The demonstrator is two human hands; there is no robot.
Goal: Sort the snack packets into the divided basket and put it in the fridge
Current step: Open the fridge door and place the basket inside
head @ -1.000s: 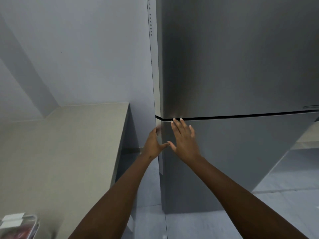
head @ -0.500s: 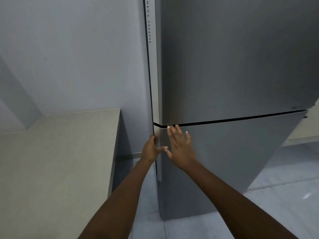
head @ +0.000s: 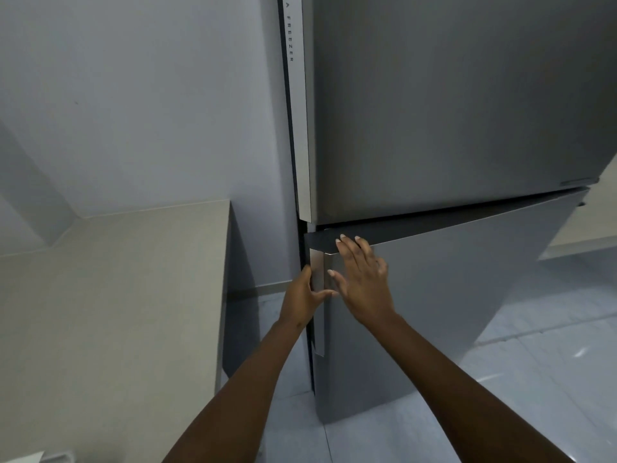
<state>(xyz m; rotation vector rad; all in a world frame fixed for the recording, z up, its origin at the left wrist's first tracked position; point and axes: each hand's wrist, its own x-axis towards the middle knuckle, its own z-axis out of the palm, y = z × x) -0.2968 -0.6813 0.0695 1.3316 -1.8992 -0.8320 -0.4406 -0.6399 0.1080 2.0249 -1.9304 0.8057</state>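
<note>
A tall grey fridge [head: 450, 105] fills the right of the view. Its lower door [head: 467, 295] stands slightly ajar, with a dark gap under the upper door. My left hand [head: 302, 297] grips the lower door's left edge at the silver handle strip [head: 317, 285], fingers curled behind it. My right hand [head: 362, 277] lies flat on the door's front near its top left corner, fingers spread and holding nothing. A white corner of the basket [head: 30, 457] shows at the bottom left edge; the snack packets are out of view.
A beige counter [head: 110, 312] runs along the left, its right end close to the fridge with a narrow gap between them. A plain grey wall [head: 133, 95] rises behind. Pale floor tiles [head: 534, 379] lie to the right of the fridge.
The lower fridge door has swung out a little from shut. My left hand now curls around its edge, and the right hand has shifted slightly right on the door front.
</note>
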